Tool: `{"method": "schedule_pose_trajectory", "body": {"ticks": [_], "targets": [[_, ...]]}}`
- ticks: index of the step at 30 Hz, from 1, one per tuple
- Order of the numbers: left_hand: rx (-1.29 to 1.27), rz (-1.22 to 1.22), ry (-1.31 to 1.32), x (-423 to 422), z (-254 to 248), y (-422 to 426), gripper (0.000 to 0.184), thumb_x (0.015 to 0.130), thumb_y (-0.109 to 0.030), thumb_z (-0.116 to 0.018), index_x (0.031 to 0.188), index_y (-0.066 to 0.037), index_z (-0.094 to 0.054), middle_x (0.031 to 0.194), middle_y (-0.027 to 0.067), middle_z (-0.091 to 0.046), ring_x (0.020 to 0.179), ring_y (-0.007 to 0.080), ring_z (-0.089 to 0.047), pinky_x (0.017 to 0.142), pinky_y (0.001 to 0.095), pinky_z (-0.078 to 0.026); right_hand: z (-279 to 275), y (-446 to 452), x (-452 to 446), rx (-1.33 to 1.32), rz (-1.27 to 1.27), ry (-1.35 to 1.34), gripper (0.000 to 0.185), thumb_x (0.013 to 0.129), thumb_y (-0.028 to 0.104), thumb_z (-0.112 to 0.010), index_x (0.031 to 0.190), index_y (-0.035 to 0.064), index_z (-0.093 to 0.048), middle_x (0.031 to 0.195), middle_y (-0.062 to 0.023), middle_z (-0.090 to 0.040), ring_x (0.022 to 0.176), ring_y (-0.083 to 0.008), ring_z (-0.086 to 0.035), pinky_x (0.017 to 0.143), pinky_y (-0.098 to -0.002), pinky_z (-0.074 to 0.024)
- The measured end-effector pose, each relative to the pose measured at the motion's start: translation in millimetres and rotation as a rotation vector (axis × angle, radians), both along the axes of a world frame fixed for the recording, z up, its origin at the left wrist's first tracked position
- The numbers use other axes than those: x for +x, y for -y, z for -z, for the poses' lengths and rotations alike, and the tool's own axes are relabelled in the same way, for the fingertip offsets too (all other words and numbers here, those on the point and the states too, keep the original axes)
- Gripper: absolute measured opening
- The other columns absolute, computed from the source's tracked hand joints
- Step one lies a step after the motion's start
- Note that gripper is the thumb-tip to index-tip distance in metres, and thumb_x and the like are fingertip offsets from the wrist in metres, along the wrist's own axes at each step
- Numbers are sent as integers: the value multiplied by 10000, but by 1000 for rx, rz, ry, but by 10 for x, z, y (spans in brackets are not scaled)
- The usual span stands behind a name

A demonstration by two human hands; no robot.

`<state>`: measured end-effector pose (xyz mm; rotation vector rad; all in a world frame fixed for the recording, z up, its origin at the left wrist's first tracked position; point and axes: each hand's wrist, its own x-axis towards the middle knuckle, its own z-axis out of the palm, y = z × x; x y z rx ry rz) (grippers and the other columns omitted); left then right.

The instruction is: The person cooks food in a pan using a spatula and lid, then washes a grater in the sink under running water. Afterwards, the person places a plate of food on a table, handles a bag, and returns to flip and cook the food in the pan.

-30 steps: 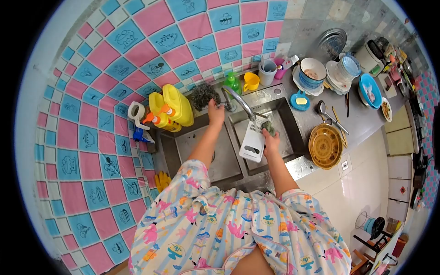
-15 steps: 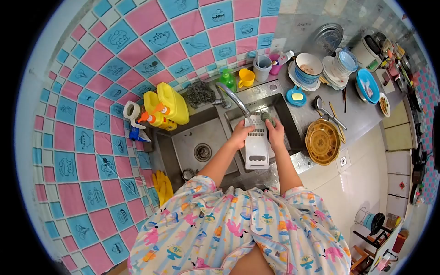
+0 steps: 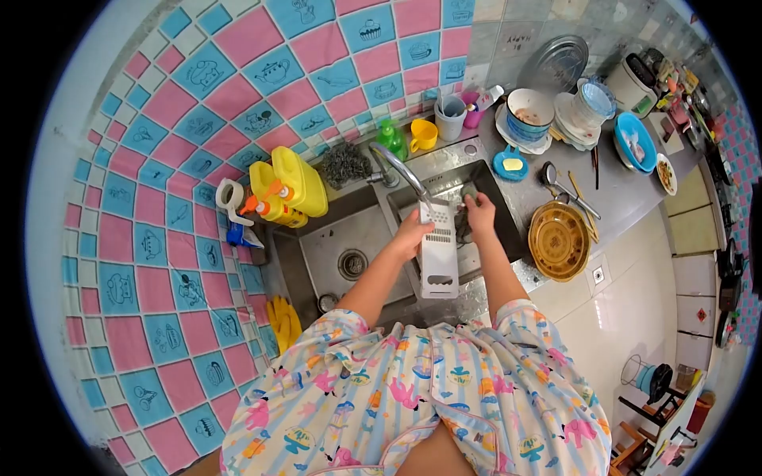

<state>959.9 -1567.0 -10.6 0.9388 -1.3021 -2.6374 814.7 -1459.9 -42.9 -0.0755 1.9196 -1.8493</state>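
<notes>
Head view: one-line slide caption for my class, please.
At a double sink, the left hand holds a grater beneath the tap, right hand alongside.

Left hand (image 3: pixel 413 236) holding white grater (image 3: pixel 439 258), right hand (image 3: pixel 481 213) with green scrubber (image 3: pixel 467 192); steel sink (image 3: pixel 327 239) below

Along a grey metal countertop (image 3: pixel 629 190) with a double sink (image 3: pixel 317 238) let into its left part.
Carries, in the rear left corner, two yellow jugs (image 3: pixel 300 182); then, behind the sink, a dark wiry tangle (image 3: pixel 345 165), a green bottle (image 3: pixel 391 139), a yellow cup (image 3: pixel 425 135), a grey cup (image 3: pixel 450 119) and a pink cup (image 3: pixel 474 117). Farther right, bears two stacks of bowls and plates (image 3: pixel 530 119), a blue basin (image 3: pixel 635 143) and a small dish of food (image 3: pixel 666 174). Just beside the sink, holds a blue soap dish (image 3: pixel 509 164), a metal ladle (image 3: pixel 587 208) among thin sticks (image 3: pixel 583 193), and a round brown dish (image 3: pixel 559 240) at the front edge.
</notes>
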Motion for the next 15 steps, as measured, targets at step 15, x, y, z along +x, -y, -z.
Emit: {"method": "schedule_pose_trajectory", "body": {"ticks": [15], "targets": [[-177,76,-6,85,-97,91,396,783,-4,-545,1177,-30,-521,987,51,-607,864,155,-607,737,289,-499,-85,41,95,-85,-447,220,312,741,46,-625,1040,-42,-633,898,-70,-644,751,-139,-600,677,-261,-491]]}}
